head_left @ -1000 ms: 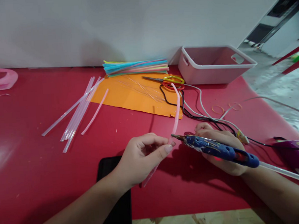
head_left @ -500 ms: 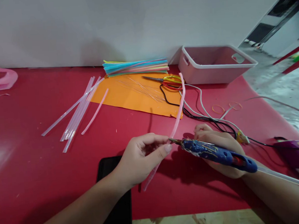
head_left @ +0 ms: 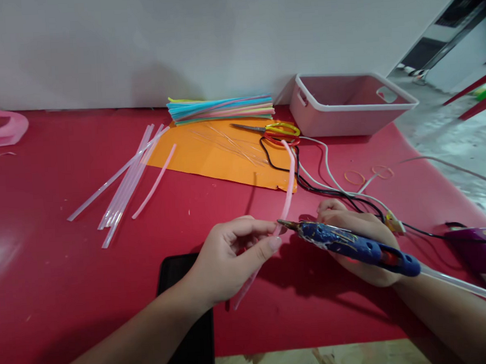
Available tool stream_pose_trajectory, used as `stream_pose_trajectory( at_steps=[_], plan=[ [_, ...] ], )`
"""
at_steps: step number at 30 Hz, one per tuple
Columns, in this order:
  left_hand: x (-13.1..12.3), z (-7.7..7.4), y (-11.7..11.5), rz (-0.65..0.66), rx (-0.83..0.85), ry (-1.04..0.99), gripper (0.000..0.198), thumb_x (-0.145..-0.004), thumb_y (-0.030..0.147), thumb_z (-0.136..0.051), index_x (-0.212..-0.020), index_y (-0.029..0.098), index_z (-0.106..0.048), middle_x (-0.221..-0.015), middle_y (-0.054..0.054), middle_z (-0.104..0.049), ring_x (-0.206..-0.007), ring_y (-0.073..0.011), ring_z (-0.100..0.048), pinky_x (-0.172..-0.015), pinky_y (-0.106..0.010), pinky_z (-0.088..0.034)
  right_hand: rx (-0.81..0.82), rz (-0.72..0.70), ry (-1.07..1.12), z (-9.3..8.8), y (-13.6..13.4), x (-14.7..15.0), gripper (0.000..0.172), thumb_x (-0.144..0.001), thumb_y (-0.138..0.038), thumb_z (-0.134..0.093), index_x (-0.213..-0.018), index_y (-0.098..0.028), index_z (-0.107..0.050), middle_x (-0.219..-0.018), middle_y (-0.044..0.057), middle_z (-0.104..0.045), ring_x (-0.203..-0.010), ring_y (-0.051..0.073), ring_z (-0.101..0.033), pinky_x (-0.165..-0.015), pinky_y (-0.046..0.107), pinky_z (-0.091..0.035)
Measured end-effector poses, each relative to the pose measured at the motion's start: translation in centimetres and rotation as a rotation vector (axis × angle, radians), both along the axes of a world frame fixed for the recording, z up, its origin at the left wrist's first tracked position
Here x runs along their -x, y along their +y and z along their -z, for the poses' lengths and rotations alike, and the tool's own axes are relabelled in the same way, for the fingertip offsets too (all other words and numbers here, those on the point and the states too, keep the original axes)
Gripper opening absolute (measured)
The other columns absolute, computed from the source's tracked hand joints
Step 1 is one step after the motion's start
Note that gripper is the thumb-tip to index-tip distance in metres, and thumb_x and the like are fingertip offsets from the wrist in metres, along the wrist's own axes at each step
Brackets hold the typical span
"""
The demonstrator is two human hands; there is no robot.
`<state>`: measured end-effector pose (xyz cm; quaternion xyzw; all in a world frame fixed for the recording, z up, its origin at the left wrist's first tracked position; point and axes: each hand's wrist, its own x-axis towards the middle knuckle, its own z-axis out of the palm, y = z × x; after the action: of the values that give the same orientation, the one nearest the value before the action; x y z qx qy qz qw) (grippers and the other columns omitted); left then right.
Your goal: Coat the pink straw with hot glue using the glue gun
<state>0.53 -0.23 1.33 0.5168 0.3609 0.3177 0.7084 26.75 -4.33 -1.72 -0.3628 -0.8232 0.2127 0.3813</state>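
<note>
My left hand point(head_left: 231, 257) pinches a long pale pink straw point(head_left: 287, 193) between thumb and fingers; the straw bends upward and away over the red table point(head_left: 67, 269). My right hand point(head_left: 359, 241) grips a blue glue gun point(head_left: 354, 244), whose metal tip touches the straw right beside my left fingertips. A clear glue stick point(head_left: 467, 286) sticks out of the gun's back toward the lower right.
Loose clear and pink straws point(head_left: 123, 178) lie at the left. An orange sheet point(head_left: 220, 153), a stack of coloured straws point(head_left: 222, 109), scissors point(head_left: 276, 131), a white bin point(head_left: 349, 104), cables point(head_left: 334, 184), rubber bands point(head_left: 368, 174), a purple device point(head_left: 481, 250) and a black phone point(head_left: 186, 323) surround my hands.
The straw's free end swung right and up toward the scissors, then came back left and lower. The glue gun tip stayed at the straw; both hands barely shifted.
</note>
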Motion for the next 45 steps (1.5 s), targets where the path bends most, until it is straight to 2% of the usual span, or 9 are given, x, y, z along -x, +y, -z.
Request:
stream_pose_trajectory(
  at_steps=[10,16,22,26,31,37,45],
  plan=[
    [0.0,0.2,-0.1,0.0,-0.009,0.019,0.013,-0.081,0.022,-0.079,-0.092,0.016,-0.079,-0.083,-0.003,-0.077,-0.074,-0.0109,-0.068,-0.071,-0.021,-0.056,-0.004,0.027,0.017,0.1,-0.1,-0.1,0.013,-0.086,-0.013,-0.059,-0.089,-0.026,-0.057,-0.07,-0.003,-0.059,-0.057,0.018,-0.05,-0.074,0.044,-0.046],
    [0.1,0.6,-0.2,0.002,-0.007,0.061,0.023,-0.079,0.03,-0.08,-0.097,0.016,-0.08,-0.084,-0.005,-0.076,-0.075,-0.0134,-0.062,-0.07,-0.025,-0.054,0.034,0.063,0.03,-0.1,-0.2,0.0,0.011,-0.089,-0.017,-0.062,-0.087,-0.027,-0.058,-0.069,0.0,-0.06,-0.061,0.02,-0.052,-0.07,0.042,-0.047],
    [0.3,1.1,-0.3,0.029,-0.008,0.072,0.032,-0.08,0.032,-0.08,-0.108,0.017,-0.079,-0.085,-0.003,-0.069,-0.073,-0.0121,-0.054,-0.07,-0.026,-0.05,0.021,0.078,0.025,-0.1,-0.2,-0.1,0.014,-0.086,-0.012,-0.061,-0.085,-0.026,-0.056,-0.068,-0.001,-0.057,-0.065,0.02,-0.051,-0.07,0.04,-0.047],
    [0.3,0.9,-0.3,0.049,0.004,0.065,0.034,-0.079,0.029,-0.079,-0.11,0.016,-0.077,-0.083,-0.001,-0.065,-0.072,-0.0111,-0.053,-0.07,-0.025,-0.047,0.007,0.056,0.024,0.0,-0.2,-0.3,0.013,-0.086,-0.013,-0.059,-0.088,-0.025,-0.057,-0.07,-0.001,-0.06,-0.062,0.019,-0.051,-0.075,0.044,-0.048],
    [0.1,0.4,-0.1,0.058,0.022,0.046,0.035,-0.078,0.025,-0.08,-0.111,0.014,-0.075,-0.076,0.003,-0.058,-0.069,-0.0088,-0.05,-0.067,-0.023,-0.044,0.017,0.053,0.026,0.0,-0.2,-0.3,0.013,-0.086,-0.013,-0.059,-0.09,-0.025,-0.057,-0.07,-0.001,-0.06,-0.063,0.02,-0.051,-0.074,0.043,-0.047],
    [0.2,0.5,-0.2,0.09,0.024,0.005,0.036,-0.08,0.022,-0.078,-0.114,0.013,-0.072,-0.075,0.004,-0.057,-0.069,-0.0074,-0.052,-0.067,-0.02,-0.044,0.0,0.109,0.023,0.0,-0.2,-0.2,0.016,-0.084,-0.011,-0.062,-0.085,-0.026,-0.057,-0.068,-0.001,-0.058,-0.064,0.02,-0.052,-0.073,0.04,-0.048],
    [0.4,0.6,-0.2,0.133,-0.002,0.002,0.041,-0.085,0.022,-0.075,-0.124,0.012,-0.068,-0.075,0.005,-0.056,-0.067,-0.0065,-0.052,-0.066,-0.02,-0.045,-0.001,0.101,0.01,-0.1,-0.2,-0.3,0.018,-0.085,-0.01,-0.059,-0.085,-0.027,-0.054,-0.068,-0.001,-0.055,-0.066,0.021,-0.049,-0.07,0.04,-0.047]
  ],
)
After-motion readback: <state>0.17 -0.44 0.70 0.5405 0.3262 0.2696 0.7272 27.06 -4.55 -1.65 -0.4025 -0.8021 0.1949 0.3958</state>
